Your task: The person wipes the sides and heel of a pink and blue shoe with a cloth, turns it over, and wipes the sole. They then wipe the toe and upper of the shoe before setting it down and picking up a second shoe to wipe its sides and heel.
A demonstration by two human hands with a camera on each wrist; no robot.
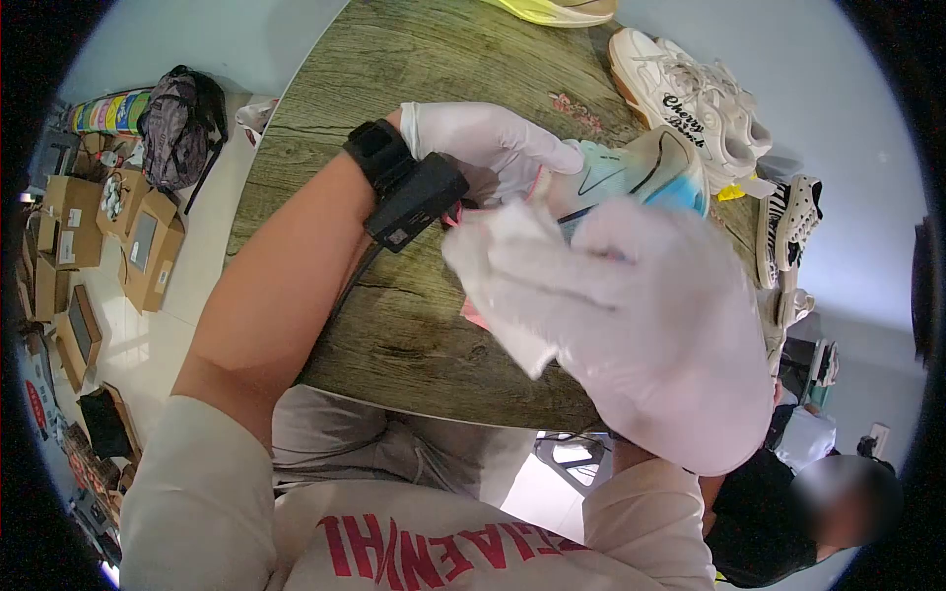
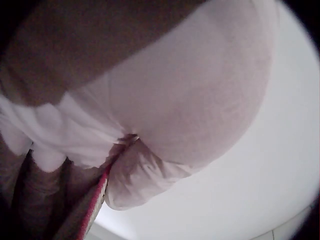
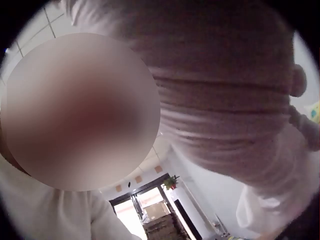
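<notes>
A sneaker (image 1: 641,172) in pale mint, cream and bright blue lies on its side over the table, toe toward the right. My white-gloved left hand (image 1: 483,143) grips it near the collar. In the left wrist view, a pink-edged part (image 2: 95,205) of it sits between my thumb and fingers. My right hand (image 1: 650,315), also in a white glove and blurred, is close in front of the shoe and covers its near side. Its fingers pinch a white cloth (image 1: 527,340), which hangs below them. A bit of pink (image 1: 473,313) shows beside the cloth.
White lettered sneakers (image 1: 680,98) stand at the table's far right, with patterned shoes (image 1: 788,222) beyond. A yellow-soled shoe (image 1: 562,10) is at the far edge of the wood-grain table (image 1: 374,69). Another person (image 1: 769,512) sits at lower right. Boxes (image 1: 153,251) and a backpack (image 1: 182,128) are on the left floor.
</notes>
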